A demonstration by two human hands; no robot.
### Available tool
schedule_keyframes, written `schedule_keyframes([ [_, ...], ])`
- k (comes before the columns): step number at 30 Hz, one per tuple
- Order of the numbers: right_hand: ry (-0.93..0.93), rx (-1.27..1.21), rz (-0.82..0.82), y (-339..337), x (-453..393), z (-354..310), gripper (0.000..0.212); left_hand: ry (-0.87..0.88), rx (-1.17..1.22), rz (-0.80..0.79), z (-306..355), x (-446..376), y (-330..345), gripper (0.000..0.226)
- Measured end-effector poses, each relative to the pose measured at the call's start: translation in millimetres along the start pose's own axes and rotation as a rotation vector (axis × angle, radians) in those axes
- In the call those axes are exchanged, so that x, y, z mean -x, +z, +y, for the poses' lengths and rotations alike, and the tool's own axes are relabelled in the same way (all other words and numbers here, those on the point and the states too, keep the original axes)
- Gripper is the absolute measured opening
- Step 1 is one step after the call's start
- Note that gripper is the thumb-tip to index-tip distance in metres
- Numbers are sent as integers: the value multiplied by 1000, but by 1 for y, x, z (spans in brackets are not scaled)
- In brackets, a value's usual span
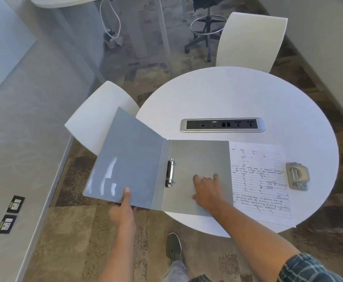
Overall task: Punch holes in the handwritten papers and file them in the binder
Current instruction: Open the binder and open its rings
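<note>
Left hand [123,208] pinches the binder [158,171] cover's near edge; right hand [208,190] lies open, flat on its back board at the tabletop's [227,94] near-left edge. Stiff, light. Flimsy papers [262,180] under punch [297,176].

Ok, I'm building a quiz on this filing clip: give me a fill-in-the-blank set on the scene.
1. The binder lies ____ on the round table.
2. The left hand grips the binder's front ____.
3. The hole punch rests on the handwritten ____.
4. The right hand presses flat on the binder's ____ cover.

Missing words: open; cover; papers; back
</note>
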State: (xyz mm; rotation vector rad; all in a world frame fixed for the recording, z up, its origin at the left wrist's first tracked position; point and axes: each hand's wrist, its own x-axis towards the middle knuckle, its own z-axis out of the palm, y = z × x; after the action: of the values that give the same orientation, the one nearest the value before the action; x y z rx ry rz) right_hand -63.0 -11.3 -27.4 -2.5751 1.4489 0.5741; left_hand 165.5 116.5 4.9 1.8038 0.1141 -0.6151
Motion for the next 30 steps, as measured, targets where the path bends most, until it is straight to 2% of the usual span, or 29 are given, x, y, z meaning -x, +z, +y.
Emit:
schedule_keyframes([
  [2,9,26,-2,1,-1,-3,74,9,-16,71,-4,-15,-2,42],
  [4,11,53,-1,2,-2,-4,73,16,-91,162,-4,-23,-2,70],
  [6,8,83,-12,-2,-3,-6,72,56,-370,310,-2,-30,-2,102],
  [8,6,103,-14,-5,-4,-9,72,165,-658,377,2,-33,-2,120],
  [13,18,44,14,-3,-4,-14,72,407,-903,341,7,-48,2,146],
  [15,-32,-42,33,-2,-9,-12,80,537,-1051,281,8,-52,7,138],
  [18,-197,-148,14,-7,-19,-11,91,824,-1331,86,8,-57,19,96],
  [21,-309,-198,-22,-12,-28,-13,90,1062,-1474,-228,5,-63,36,96],
  [24,-363,-224,-79,-15,-34,-14,91,1259,-1549,-421,-1,-62,58,87],
  [26,-371,-233,-95,-16,-37,-14,91,1292,-1577,-490,-5,-56,71,78],
  [30,-359,-228,-93,-17,-44,-15,90,1148,-1688,-574,-11,-46,88,73],
])
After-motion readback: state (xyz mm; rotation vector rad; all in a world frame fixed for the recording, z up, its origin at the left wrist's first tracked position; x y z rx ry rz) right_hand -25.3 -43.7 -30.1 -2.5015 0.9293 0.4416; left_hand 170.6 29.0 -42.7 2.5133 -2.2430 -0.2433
